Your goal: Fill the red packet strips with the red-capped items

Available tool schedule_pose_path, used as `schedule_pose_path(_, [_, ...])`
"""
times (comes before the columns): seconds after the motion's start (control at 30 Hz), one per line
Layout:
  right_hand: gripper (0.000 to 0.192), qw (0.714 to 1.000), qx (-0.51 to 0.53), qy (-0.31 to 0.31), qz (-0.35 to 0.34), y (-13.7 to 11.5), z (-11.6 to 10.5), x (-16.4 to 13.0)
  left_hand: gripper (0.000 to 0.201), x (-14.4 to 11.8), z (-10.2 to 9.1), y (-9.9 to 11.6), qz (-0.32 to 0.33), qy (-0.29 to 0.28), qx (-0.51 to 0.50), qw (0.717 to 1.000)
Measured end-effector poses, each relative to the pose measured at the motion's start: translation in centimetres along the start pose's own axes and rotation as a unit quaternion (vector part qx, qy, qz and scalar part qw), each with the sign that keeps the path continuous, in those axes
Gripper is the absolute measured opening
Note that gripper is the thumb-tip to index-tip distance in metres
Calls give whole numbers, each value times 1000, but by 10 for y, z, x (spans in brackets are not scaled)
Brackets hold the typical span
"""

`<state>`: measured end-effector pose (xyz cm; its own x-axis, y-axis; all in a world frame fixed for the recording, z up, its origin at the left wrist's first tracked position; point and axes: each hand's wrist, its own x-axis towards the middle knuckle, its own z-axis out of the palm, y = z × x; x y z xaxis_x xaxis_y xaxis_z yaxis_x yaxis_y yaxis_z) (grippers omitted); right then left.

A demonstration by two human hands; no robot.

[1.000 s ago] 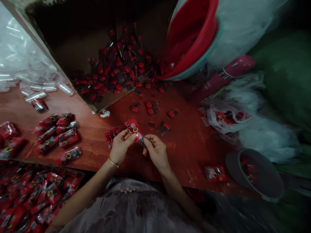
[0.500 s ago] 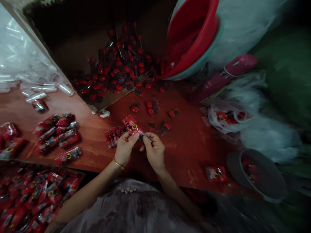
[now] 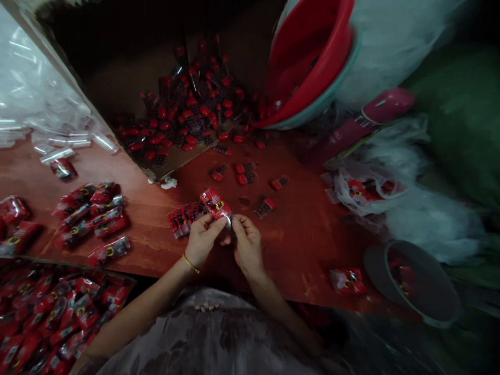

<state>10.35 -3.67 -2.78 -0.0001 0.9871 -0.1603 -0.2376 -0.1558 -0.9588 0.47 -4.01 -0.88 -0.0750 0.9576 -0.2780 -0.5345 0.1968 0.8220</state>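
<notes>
From the head view, the work shown is bagging small red-and-black pieces into printed red packets, and by the look of it much is done and much is left: a row of filled packets (image 3: 91, 213) lies on the red table (image 3: 304, 234) to the left, a tray of filled packets (image 3: 47, 317) sits at the lower left, while a large heap of loose pieces (image 3: 191, 114) waits in the cardboard box beyond and a few stray pieces (image 3: 242, 174) lie on the table just past the hands. The left hand (image 3: 203, 238), a thin bangle at its wrist, pinches the lower end of one red packet (image 3: 214, 203) between thumb and fingers, holding it up just above the table. The right hand (image 3: 246, 242) meets it from the other side, fingertips closed on the packet's open end; whether a piece is between them I cannot tell. Both forearms come up from the bottom edge and converge, wrists bent inward. A short strip of empty packets (image 3: 183, 219) lies just left of the hands. A red basin (image 3: 312, 57) leans at the top, and a grey bowl (image 3: 420, 284) stands at the right.
</notes>
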Motion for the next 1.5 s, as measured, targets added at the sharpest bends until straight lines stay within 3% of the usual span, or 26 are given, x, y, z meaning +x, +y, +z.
schedule_pose_path(0.17, [18, 994, -89, -15, -55, -8, 1, -6, 30, 3, -2, 5, 14, 47, 12, 999])
schedule_pose_path(0.23, [18, 991, -113, -15, -70, -11, 3, -7, 31, 4, -2, 4, -3, 33, 0, 999])
schedule_pose_path(0.43, [18, 999, -33, -35, -8, -9, 3, -2, 30, 2, -4, 1, -29, -19, 3, 999])
schedule_pose_path(0.67, [24, 991, -12, -130, 32, -8, -2, -2, 32, 6, -8, 9, 15, 53, 15, 998])
schedule_pose_path(0.93, [22, 993, -88, -79, -17, -14, -6, -4, 35, -4, 3, 0, -26, -33, 27, 999])
schedule_pose_path(1.1, [26, 991, -66, -114, 8, -15, -5, -2, 38, -1, -1, 2, -32, -12, 8, 999])
schedule_pose_path(1.23, [29, 995, -50, -87, 17, -7, -3, 4, 41, -2, -2, 0, -49, -1, 2, 999])
schedule_pose_path(1.4, [34, 985, -136, -91, -62, 0, 7, 5, 38, -9, -6, 4, -71, -11, -39, 997])
schedule_pose_path(1.5, [30, 941, -290, -97, -148, -8, 1, 12, 40, -11, -27, 19, -96, 28, -61, 993])
